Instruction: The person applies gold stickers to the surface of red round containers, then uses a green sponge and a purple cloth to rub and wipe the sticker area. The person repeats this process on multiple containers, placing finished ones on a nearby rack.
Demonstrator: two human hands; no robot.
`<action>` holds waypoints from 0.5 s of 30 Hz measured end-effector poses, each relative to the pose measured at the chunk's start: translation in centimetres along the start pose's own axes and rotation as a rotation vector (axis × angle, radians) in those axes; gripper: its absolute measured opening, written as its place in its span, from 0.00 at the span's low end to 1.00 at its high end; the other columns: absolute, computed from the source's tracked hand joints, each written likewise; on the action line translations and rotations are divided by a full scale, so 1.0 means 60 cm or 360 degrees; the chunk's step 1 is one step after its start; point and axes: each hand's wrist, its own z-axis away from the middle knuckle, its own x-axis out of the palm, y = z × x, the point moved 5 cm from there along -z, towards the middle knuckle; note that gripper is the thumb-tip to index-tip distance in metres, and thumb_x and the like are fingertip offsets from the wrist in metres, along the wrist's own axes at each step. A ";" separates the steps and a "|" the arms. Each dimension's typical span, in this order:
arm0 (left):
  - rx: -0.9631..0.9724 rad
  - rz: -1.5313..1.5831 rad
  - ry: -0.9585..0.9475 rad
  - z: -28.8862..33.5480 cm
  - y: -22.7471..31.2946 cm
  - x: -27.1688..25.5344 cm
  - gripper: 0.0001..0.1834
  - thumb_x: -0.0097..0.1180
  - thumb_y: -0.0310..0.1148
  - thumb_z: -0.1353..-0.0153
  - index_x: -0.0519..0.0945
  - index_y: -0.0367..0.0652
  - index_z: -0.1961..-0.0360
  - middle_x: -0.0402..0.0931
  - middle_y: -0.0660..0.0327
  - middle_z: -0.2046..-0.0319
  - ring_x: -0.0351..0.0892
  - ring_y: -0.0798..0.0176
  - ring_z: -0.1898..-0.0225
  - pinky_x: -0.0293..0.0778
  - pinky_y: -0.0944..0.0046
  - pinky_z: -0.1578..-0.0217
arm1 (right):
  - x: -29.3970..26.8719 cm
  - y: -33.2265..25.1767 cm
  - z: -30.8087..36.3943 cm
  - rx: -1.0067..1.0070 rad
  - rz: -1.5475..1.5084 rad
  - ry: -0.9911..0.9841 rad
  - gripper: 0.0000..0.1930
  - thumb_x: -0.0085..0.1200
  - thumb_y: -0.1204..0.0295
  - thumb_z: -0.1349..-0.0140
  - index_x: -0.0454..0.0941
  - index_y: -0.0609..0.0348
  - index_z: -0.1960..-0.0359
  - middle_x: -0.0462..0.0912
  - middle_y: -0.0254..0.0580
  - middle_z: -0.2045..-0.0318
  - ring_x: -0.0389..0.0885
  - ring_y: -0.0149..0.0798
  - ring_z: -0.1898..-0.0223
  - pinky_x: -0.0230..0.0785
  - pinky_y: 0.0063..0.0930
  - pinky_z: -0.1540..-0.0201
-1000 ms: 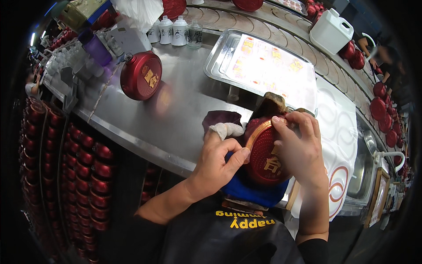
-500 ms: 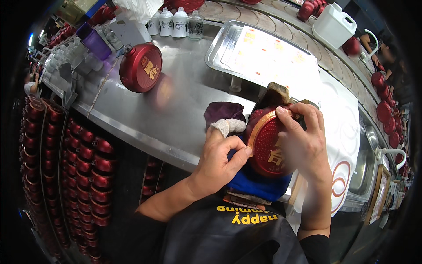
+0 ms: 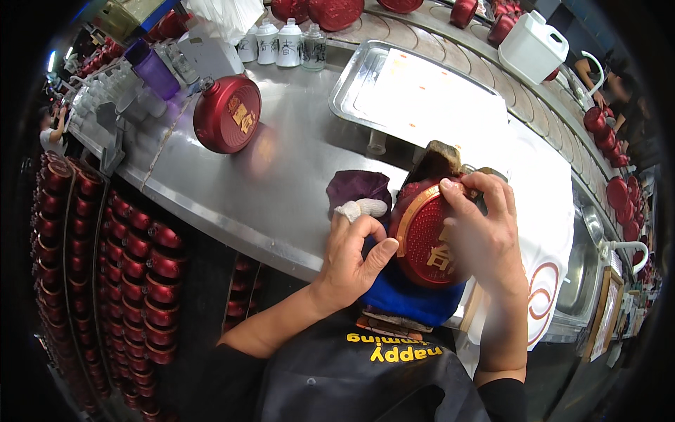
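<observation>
A red round flat bottle point(image 3: 425, 264) with gold raised characters lies tilted on a blue cloth pad point(image 3: 415, 302) in front of me. Along its upper left rim runs a curved gold strip point(image 3: 413, 216). My right hand point(image 3: 489, 228) grips the bottle's upper edge, with thumb and index finger at the top end of the strip. Just left of the bottle, my left hand point(image 3: 348, 260) is open, its thumb slightly apart from the strip's lower end. White cloth covers point(image 3: 362, 208) wrap fingertips of that hand, beside a dark purple cloth point(image 3: 357, 190).
Another red bottle point(image 3: 228, 116) stands on the metal table point(image 3: 302, 148) at left. Beyond are a metal tray point(image 3: 351, 84) with a white sheet, several small bottles point(image 3: 288, 46), a white jug point(image 3: 532, 46) and a conveyor point(image 3: 548, 116). Stacked red bottles point(image 3: 165, 267) fill the lower left.
My left thumb has come away from the strip's lower end and the hand has opened a little. My right hand keeps its grip at the top of the bottle.
</observation>
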 end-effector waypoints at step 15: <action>0.0592 -0.0101 0.0135 -0.017 0.005 -0.004 0.38 0.57 0.58 0.29 0.69 0.35 0.33 0.75 0.48 0.40 0.66 0.44 0.36 0.60 0.51 0.34 | 0.004 0.003 0.005 0.0047 -0.0005 -0.0041 0.28 0.71 0.76 0.51 0.82 0.50 0.43 0.76 0.44 0.49 0.75 0.51 0.46 0.70 0.48 0.44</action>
